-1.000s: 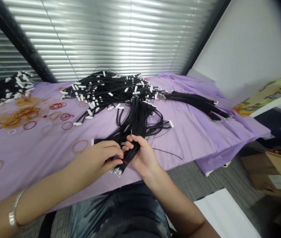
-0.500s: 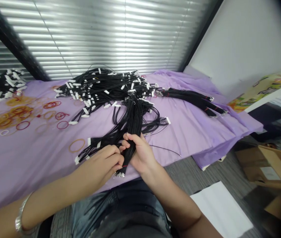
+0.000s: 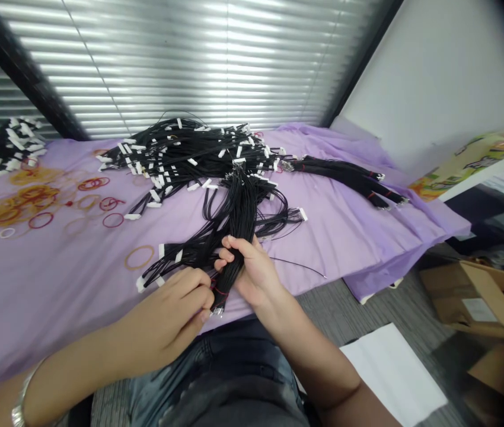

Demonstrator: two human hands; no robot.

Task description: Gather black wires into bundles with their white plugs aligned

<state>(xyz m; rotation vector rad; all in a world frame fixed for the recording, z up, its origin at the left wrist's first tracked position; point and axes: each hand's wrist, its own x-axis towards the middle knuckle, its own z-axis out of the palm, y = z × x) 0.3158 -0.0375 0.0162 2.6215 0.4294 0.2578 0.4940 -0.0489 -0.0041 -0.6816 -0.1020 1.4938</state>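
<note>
Edging left, our left hand (image 3: 176,315) is curling, grip unclear; our right hand (image 3: 255,274) is clasping the wire bundle (image 3: 242,220) over the cloth (image 3: 92,273). We're judging it floppy; best held near its red band (image 3: 220,292).

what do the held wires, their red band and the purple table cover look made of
Held wires: probably plastic-sheathed metal, satin black, ending in silvery tips. Red band: likely rubber, thin and snug; finish too small to tell. Purple table cover: matte, perhaps thin fabric from its soft creases, or plastic.
</note>
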